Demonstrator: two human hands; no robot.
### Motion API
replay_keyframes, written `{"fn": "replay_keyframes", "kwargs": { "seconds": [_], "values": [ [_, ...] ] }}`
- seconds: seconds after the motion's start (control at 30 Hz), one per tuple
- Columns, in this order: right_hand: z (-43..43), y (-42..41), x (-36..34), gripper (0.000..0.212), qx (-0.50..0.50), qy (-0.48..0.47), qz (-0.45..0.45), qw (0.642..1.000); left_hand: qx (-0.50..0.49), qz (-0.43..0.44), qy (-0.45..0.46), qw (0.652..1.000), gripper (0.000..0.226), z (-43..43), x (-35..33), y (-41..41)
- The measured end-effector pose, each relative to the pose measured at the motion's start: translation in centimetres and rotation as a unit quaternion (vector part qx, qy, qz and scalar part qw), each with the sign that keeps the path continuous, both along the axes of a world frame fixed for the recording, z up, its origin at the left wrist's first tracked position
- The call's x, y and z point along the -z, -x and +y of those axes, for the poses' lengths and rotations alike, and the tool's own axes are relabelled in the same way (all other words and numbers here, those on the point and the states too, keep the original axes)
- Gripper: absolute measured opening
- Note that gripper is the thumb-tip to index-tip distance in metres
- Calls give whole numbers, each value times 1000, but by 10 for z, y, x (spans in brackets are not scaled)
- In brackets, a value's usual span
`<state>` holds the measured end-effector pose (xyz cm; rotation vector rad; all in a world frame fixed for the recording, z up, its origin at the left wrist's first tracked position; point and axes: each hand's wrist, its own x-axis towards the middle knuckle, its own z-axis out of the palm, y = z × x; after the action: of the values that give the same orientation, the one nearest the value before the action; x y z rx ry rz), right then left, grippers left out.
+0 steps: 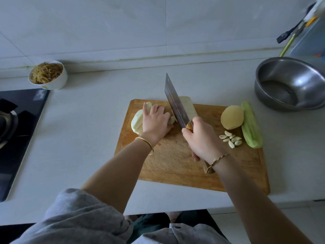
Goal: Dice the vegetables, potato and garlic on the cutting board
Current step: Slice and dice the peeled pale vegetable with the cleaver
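1. Left hand (154, 120) curls over a pale, peeled vegetable (137, 120) at the scored wooden board's (175, 166) left end.
2. Right hand (200, 138) grips the broad steel cleaver (173, 101) by its wooden handle.
3. Smooth rounded potato (232, 117), garlic cloves (231, 139) and a long green gourd (251, 125) lie at the board's right.

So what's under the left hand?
A pale peeled vegetable on the board; the left hand holds it down. A cut piece sticks out by the cleaver. The part beneath the palm is hidden.
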<state>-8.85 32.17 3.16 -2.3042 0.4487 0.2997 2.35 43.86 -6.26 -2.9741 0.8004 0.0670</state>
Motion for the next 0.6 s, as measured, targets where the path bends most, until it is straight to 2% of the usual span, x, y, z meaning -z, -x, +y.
{"fn": "replay_keyframes", "kwargs": {
  "seconds": [0.27,0.47,0.53,0.6],
  "values": [
    [1,-2,4,18,-11,5,5,1000,2,-1,16,1000,33,7,-1,4],
    [8,-9,13,16,-46,56,8,997,24,-14,-1,1000,37,20,-2,7],
    [9,-12,15,15,-49,63,7,997,24,-18,17,999,44,23,-3,7],
    [8,-16,17,14,-51,63,8,997,18,-12,37,999,61,28,-6,6]
  ]
}}
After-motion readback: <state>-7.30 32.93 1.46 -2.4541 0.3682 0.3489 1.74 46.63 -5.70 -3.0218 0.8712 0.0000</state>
